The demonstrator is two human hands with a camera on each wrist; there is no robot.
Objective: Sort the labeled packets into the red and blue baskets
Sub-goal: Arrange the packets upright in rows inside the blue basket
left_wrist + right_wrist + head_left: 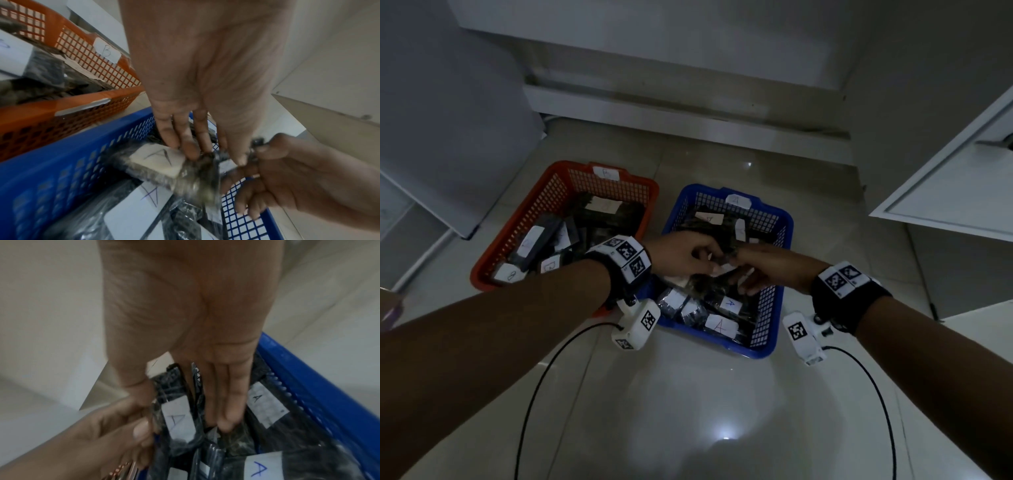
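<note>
In the head view, we see our two hands meeting in the middle of the frame, over the blue basket. The left hand and the right hand both pinch one packet between them. The red basket sits at the left, just beside the blue one, and both hold packets with white labels.

In the left wrist view, the left hand's fingers are curled on the dark packet with an "A" label at the center. The right hand grips its other edge at the right. The red basket fills the upper left.

In the right wrist view, the right hand's fingers reach down among the "A" packets in the blue basket. How they grip is hidden here. The left hand pinches a packet edge at the lower left.
</note>
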